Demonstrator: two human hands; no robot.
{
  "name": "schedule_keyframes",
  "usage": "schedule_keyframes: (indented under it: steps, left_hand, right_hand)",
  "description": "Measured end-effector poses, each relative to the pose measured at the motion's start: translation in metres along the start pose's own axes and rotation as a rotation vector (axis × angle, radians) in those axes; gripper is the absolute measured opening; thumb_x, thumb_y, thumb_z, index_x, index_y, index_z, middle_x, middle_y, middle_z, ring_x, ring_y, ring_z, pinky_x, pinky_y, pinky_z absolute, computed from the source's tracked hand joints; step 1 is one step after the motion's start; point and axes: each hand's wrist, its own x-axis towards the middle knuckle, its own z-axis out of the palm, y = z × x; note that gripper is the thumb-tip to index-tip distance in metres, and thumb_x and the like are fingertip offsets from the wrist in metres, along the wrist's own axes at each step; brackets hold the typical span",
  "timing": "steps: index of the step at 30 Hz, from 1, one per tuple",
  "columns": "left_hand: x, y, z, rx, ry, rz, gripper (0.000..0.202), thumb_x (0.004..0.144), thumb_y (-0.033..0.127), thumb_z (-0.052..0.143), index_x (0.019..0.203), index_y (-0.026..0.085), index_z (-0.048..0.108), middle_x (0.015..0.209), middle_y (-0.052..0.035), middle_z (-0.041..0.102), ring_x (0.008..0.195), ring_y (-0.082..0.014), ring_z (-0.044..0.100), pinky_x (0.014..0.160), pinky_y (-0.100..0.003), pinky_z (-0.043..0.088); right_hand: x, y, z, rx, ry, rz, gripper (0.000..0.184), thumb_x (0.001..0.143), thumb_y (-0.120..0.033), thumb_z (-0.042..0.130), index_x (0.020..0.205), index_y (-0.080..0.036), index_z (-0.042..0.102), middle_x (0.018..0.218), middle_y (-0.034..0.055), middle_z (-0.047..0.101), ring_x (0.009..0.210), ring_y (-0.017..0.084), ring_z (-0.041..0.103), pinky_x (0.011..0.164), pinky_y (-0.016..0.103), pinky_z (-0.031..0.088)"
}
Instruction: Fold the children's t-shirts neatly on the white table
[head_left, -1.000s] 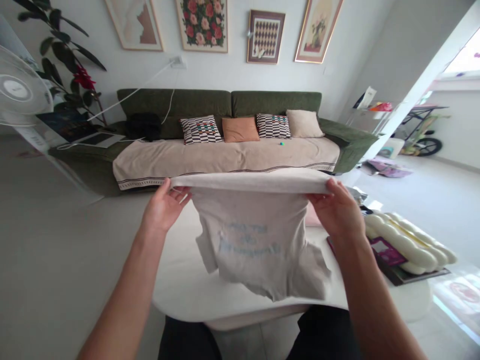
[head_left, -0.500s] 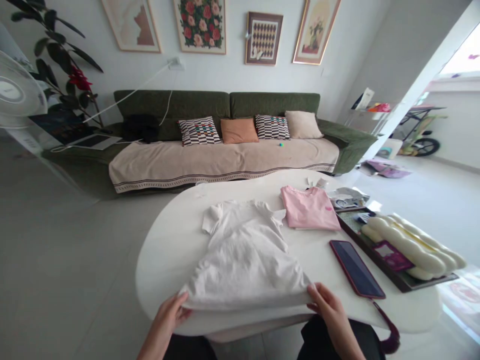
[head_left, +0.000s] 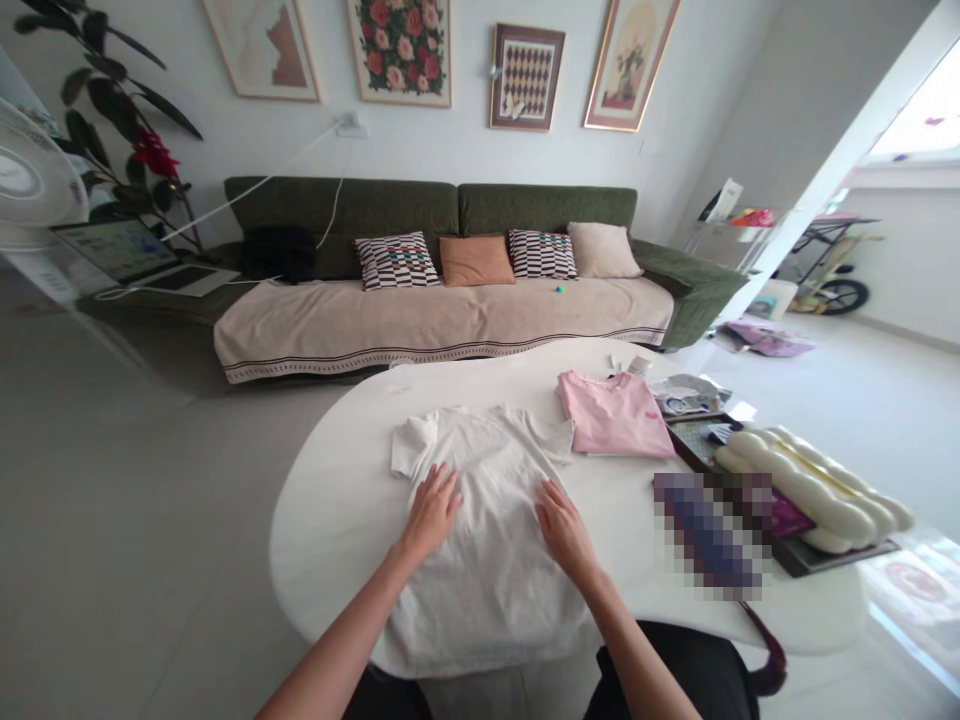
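A white short-sleeved T-shirt (head_left: 491,560) lies spread on the white table (head_left: 322,520), its collar toward the sofa and its hem at the table's near edge. My left hand (head_left: 433,510) rests flat on the left side of the shirt's body, just below the sleeve. On the opposite side my right hand (head_left: 559,525) lies on the cloth with fingers stretched out. Neither hand grips anything. Just beyond the right sleeve sits a folded pink shirt (head_left: 619,415).
Right of the shirts, a dark tray (head_left: 802,560) carries a puffy cream-coloured package (head_left: 817,485). A pixelated patch covers the phone, whose strap (head_left: 769,665) hangs over the table edge. A silvery packet (head_left: 686,395) lies behind. A green sofa (head_left: 360,215) stands across.
My hands have let go of the shirt's hem corners and moved forward onto its body. The shirt now lies flatter, with its hem down at the near table edge.
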Motion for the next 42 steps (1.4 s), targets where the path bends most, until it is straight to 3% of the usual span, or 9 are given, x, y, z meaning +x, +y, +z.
schedule_keyframes:
  steps: [4, 7, 10, 20, 26, 39, 42]
  left_hand:
    - [0.005, -0.009, 0.030, 0.177, -0.050, -0.077, 0.053, 0.083, 0.045, 0.041, 0.133, 0.027, 0.036, 0.143, -0.0075, 0.024, 0.131, -0.0322, 0.016, 0.102, -0.046, 0.021]
    - [0.008, -0.018, 0.032, 0.229, -0.018, -0.102, 0.062, 0.079, 0.055, 0.042, 0.135, 0.030, 0.031, 0.145, -0.0068, 0.020, 0.131, -0.0343, 0.014, 0.102, -0.046, 0.019]
    - [0.018, -0.021, 0.029, 0.251, 0.007, -0.099, 0.061, 0.080, 0.055, 0.042, 0.135, 0.031, 0.031, 0.144, -0.0066, 0.021, 0.130, -0.0345, 0.015, 0.101, -0.046, 0.018]
    - [0.054, -0.022, 0.032, 0.279, 0.018, -0.144, 0.063, 0.080, 0.057, 0.039, 0.136, 0.029, 0.029, 0.144, -0.0078, 0.023, 0.130, -0.0345, 0.014, 0.101, -0.048, 0.016]
    - [0.065, -0.025, 0.037, 0.296, 0.016, -0.152, 0.062, 0.081, 0.057, 0.037, 0.136, 0.030, 0.028, 0.144, -0.0078, 0.023, 0.130, -0.0341, 0.015, 0.102, -0.048, 0.015]
    - [0.055, -0.024, 0.037, 0.284, 0.024, -0.118, 0.060, 0.082, 0.055, 0.035, 0.136, 0.030, 0.028, 0.144, -0.0064, 0.021, 0.131, -0.0328, 0.015, 0.102, -0.048, 0.014]
    - [0.055, -0.026, 0.039, 0.279, 0.027, -0.114, 0.061, 0.082, 0.057, 0.034, 0.136, 0.030, 0.027, 0.145, -0.0074, 0.021, 0.131, -0.0334, 0.014, 0.102, -0.049, 0.013]
  right_hand:
    - [0.011, 0.001, 0.027, -0.157, -0.075, 0.055, 0.061, 0.085, -0.049, 0.032, 0.136, -0.015, 0.030, 0.143, 0.0105, 0.024, 0.132, 0.026, 0.015, 0.104, 0.044, 0.018]
    - [0.013, 0.008, 0.034, -0.233, -0.114, 0.057, 0.068, 0.081, -0.063, 0.029, 0.138, -0.027, 0.021, 0.147, 0.0058, 0.010, 0.133, 0.029, 0.002, 0.102, 0.051, 0.013]
    - [0.023, 0.013, 0.034, -0.259, -0.116, 0.053, 0.067, 0.080, -0.065, 0.025, 0.138, -0.030, 0.019, 0.147, 0.0052, 0.008, 0.132, 0.030, -0.002, 0.100, 0.054, 0.012]
    - [0.069, 0.016, 0.036, -0.272, -0.144, 0.076, 0.066, 0.081, -0.065, 0.025, 0.138, -0.031, 0.019, 0.147, 0.0049, 0.007, 0.133, 0.028, 0.000, 0.101, 0.050, 0.011]
    - [0.081, 0.022, 0.040, -0.274, -0.123, 0.057, 0.067, 0.081, -0.065, 0.024, 0.138, -0.030, 0.018, 0.147, 0.0048, 0.008, 0.133, 0.028, 0.001, 0.101, 0.050, 0.010]
    - [0.073, 0.024, 0.040, -0.275, -0.120, 0.027, 0.064, 0.084, -0.060, 0.025, 0.138, -0.028, 0.019, 0.147, 0.0062, 0.010, 0.133, 0.028, 0.003, 0.101, 0.050, 0.011]
    - [0.078, 0.019, 0.032, -0.247, -0.150, 0.034, 0.062, 0.083, -0.058, 0.031, 0.136, -0.026, 0.027, 0.145, 0.0093, 0.019, 0.131, 0.030, 0.010, 0.098, 0.053, 0.016]
